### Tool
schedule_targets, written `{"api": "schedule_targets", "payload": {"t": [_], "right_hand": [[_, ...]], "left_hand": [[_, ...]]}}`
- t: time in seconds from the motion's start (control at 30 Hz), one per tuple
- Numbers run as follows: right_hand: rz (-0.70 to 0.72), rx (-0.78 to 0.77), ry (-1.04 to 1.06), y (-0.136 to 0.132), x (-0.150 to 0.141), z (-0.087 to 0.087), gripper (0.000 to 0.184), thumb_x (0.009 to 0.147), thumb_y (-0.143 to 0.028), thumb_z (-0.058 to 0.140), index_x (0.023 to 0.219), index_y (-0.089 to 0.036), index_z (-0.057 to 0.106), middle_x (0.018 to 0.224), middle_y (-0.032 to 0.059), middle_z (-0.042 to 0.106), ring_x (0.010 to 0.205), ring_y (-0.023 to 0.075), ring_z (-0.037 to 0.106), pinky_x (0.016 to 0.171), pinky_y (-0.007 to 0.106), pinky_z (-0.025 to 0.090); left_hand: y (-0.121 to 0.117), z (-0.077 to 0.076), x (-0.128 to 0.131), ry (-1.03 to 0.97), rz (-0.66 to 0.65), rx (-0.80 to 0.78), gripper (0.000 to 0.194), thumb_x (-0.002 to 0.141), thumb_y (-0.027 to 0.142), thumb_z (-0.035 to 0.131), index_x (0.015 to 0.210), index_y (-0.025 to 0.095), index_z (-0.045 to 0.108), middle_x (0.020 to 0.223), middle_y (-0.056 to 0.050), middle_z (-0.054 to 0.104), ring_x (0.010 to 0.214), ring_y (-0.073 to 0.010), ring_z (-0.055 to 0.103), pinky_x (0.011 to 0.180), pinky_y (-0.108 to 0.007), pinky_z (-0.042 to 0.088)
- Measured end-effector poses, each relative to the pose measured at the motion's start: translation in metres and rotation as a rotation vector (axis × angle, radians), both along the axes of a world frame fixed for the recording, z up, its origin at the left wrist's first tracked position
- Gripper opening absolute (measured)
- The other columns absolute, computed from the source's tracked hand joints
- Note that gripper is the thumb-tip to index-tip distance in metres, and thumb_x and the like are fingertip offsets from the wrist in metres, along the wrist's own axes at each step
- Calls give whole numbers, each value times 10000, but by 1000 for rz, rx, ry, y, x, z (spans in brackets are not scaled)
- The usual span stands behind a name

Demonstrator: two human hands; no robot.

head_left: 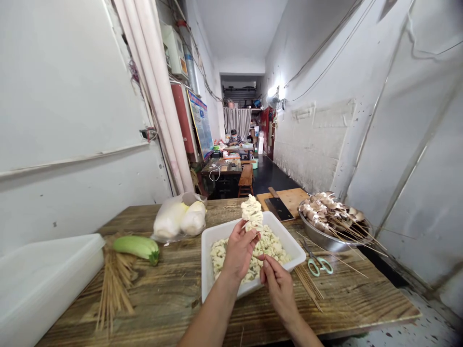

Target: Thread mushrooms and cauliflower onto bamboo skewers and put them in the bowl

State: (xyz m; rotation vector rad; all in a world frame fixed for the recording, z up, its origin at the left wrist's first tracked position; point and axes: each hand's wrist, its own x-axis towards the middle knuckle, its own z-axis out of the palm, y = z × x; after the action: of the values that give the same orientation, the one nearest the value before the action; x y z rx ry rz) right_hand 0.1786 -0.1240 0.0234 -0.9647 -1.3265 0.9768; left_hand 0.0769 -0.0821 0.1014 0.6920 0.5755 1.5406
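Observation:
Cauliflower florets (252,212) are stacked upright in my left hand (240,248), whose fingers are closed around their lower part. Just below and to the right, my right hand (278,284) pinches the end of a thin bamboo skewer; where its tip goes is hidden by the left hand. Both hands are over a white plastic tub (207,284), which holds many loose cauliflower pieces (273,245). Beside my right hand lie several loose bamboo skewers (308,282) and a pair of scissors (314,266) with pale green handles.
At right, skewered mushrooms (318,212) fill a metal bowl (325,241). Behind the tub, a cleaver (280,208) rests on a cutting board (294,196). Leftward are a bagged white vegetable (193,219), a green squash (133,246), a skewer bundle (115,282) and a white container (54,274). A person sits far back.

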Motion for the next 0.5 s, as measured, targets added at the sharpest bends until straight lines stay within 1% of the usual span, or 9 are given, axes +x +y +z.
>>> {"api": "schedule_targets", "payload": {"t": [0.07, 0.13, 0.17, 0.23, 0.3, 0.33, 0.4, 0.47, 0.5], "right_hand": [[-7, -6, 38, 2, 2, -2, 381, 885, -438, 422, 1058, -146, 594, 548, -32, 429, 497, 114, 401, 481, 228, 330], [-35, -4, 60, 6, 7, -2, 378, 883, -439, 427, 1052, -148, 599, 550, -32, 427, 488, 110, 392, 471, 226, 325], [-60, 0, 65, 8, 11, -1, 374, 881, -439, 433, 1043, -150, 606, 551, -31, 432, 482, 108, 388, 467, 226, 324], [-129, 16, 67, 12, 24, 0, 363, 874, -437, 446, 1017, -154, 622, 565, -22, 459, 477, 105, 389, 465, 226, 328], [-216, 44, 67, 13, 41, 3, 352, 872, -433, 453, 1004, -161, 635, 592, -9, 497, 484, 106, 402, 472, 229, 340], [-257, 58, 65, 12, 50, 5, 349, 874, -429, 450, 1004, -167, 638, 607, -4, 513, 491, 109, 412, 478, 230, 347], [-344, 86, 45, 7, 72, 8, 342, 880, -420, 438, 1007, -179, 644, 623, 3, 532, 512, 120, 440, 499, 236, 369], [-459, 120, -5, -3, 97, 11, 331, 883, -406, 433, 999, -187, 654, 621, 7, 540, 552, 137, 478, 550, 248, 401], [-528, 137, -38, -9, 110, 11, 327, 883, -399, 434, 993, -189, 660, 617, 8, 543, 576, 147, 496, 580, 255, 414]], "left_hand": [[-1, 1, 4, 43, 7, 8, 460, 676, 207, 689, 1100, 261, 518, 951, -8, 592, 841, -114, 577, 798, -278, 458], [-2, -1, 6, 144, 24, 2, 465, 684, 258, 683, 1122, 265, 528, 1012, -33, 595, 905, -149, 577, 801, -297, 460], [-3, -3, 6, 237, 47, -2, 438, 679, 281, 685, 1096, 243, 557, 1026, -52, 604, 931, -171, 576, 812, -308, 457], [-6, -11, 3, 510, 98, 0, 347, 658, 318, 693, 974, 190, 629, 1018, -90, 636, 953, -219, 577, 845, -333, 443], [-13, -22, -5, 812, 120, 15, 285, 645, 361, 687, 879, 199, 668, 953, -91, 671, 910, -248, 596, 865, -363, 438], [-17, -28, -12, 922, 136, 31, 293, 649, 382, 673, 892, 217, 673, 968, -80, 674, 906, -253, 602, 871, -372, 438], [-25, -39, -27, 1076, 154, 53, 335, 631, 425, 663, 900, 225, 678, 1004, -68, 674, 909, -266, 615, 864, -381, 453], [-32, -47, -40, 1189, 191, 50, 340, 613, 456, 654, 870, 236, 689, 980, -56, 686, 872, -276, 636, 826, -380, 481], [-34, -50, -44, 1237, 198, 79, 326, 613, 457, 650, 867, 257, 692, 959, -42, 691, 855, -273, 642, 811, -372, 490]]}}
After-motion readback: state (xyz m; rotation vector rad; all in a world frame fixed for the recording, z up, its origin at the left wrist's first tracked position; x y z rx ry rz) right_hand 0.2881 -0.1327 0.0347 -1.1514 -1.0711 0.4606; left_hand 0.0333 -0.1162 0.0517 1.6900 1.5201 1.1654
